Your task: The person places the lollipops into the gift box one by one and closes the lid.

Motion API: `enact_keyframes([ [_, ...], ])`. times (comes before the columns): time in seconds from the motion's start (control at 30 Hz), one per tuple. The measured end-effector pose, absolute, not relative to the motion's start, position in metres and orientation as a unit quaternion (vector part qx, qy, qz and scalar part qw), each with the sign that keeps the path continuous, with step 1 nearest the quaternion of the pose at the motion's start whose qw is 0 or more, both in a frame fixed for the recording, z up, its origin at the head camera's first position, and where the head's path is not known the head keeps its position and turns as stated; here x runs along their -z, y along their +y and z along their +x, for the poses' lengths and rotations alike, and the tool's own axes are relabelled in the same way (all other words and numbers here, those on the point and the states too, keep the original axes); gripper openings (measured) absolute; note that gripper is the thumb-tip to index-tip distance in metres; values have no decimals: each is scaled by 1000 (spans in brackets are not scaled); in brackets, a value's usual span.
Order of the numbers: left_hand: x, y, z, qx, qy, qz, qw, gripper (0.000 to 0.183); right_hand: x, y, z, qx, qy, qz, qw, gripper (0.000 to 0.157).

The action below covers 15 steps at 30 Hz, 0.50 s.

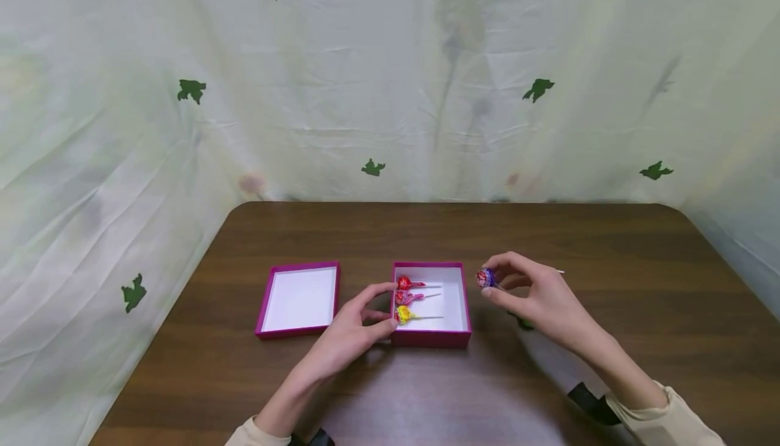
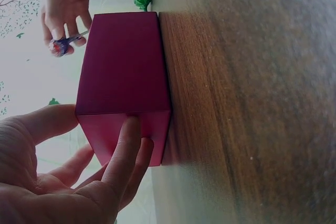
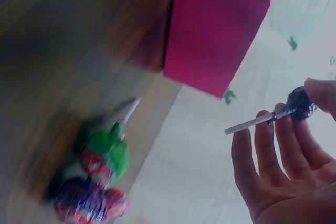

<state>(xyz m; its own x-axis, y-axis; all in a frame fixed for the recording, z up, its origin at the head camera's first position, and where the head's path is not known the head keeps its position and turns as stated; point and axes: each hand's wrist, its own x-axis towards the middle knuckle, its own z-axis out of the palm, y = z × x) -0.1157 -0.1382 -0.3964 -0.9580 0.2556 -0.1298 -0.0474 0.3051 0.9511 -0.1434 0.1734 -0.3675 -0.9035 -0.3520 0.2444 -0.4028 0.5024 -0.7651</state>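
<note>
My left hand (image 1: pixel 350 327) holds the left end of an uncovered magenta box (image 1: pixel 430 339), thumb at the near corner and fingers along its left wall. Inside, three lollipops lie side by side, sticks pointing right: a red lollipop (image 1: pixel 405 283), a pink lollipop (image 1: pixel 404 297) and a yellow lollipop (image 1: pixel 404 314). Just right of the box, my right hand (image 1: pixel 539 294) pinches a purple-and-red wrapped lollipop (image 1: pixel 485 278) by its head, above the table. Its white stick (image 3: pixel 249 124) runs across my fingers in the right wrist view.
The box's lid (image 1: pixel 302 298) lies left of it, white inside upward. Below my right hand, a green lollipop (image 3: pixel 107 153) lies on the brown table (image 1: pixel 365 233), close to a purple lollipop (image 3: pixel 79 200) and a pink one (image 3: pixel 116 202). A leaf-patterned curtain (image 1: pixel 378 80) hangs behind the table.
</note>
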Motion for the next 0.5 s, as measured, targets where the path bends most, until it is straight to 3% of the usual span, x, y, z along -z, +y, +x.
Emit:
enact_keyframes([
  [0.2, 396, -138, -116, -585, 798, 66, 131, 56, 368, 158, -140, -462, -849, 253, 46, 31],
  [0.5, 394, -138, -115, -584, 799, 64, 132, 56, 365, 139, -140, -502, -824, 260, 23, 29],
])
